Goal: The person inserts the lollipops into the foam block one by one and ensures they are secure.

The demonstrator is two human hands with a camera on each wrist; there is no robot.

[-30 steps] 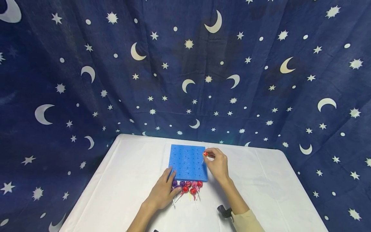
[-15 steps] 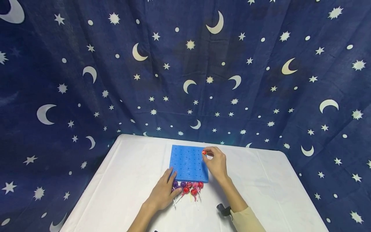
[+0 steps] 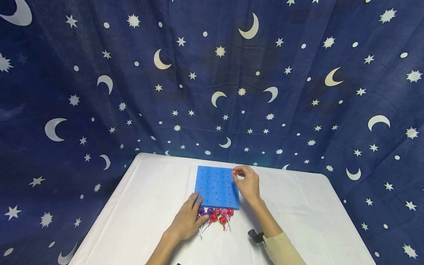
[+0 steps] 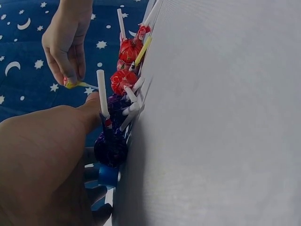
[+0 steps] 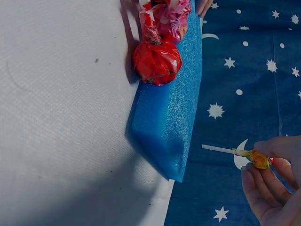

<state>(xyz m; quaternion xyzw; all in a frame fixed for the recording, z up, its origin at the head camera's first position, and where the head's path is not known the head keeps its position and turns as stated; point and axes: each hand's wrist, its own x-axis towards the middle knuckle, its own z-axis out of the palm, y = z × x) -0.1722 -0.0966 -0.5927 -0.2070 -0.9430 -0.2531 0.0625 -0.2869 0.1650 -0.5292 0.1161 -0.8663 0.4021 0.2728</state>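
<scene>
My right hand (image 3: 249, 184) pinches a lollipop (image 3: 235, 172) by its red-and-yellow wrapped head, above the right edge of a blue foam block (image 3: 215, 187) dotted with small holes. In the right wrist view the white stick (image 5: 218, 149) of this lollipop points away from the fingers, apart from the foam. My left hand (image 3: 186, 221) rests at the block's near left corner, fingers along its side. Its thumb lies beside several wrapped lollipops at the block's near edge, among them a purple lollipop (image 4: 111, 148) and a red lollipop (image 4: 123, 81).
A white-covered table (image 3: 139, 206) carries everything. Behind it hangs a dark blue curtain (image 3: 198, 140) with moons and stars. A black device (image 3: 255, 236) sits at the right wrist, by a beige sleeve (image 3: 283, 250).
My right hand has risen slightly with the lollipop, whose stick showed over the foam's right edge a second ago. The left hand keeps its place on the block; the head view has shifted slightly.
</scene>
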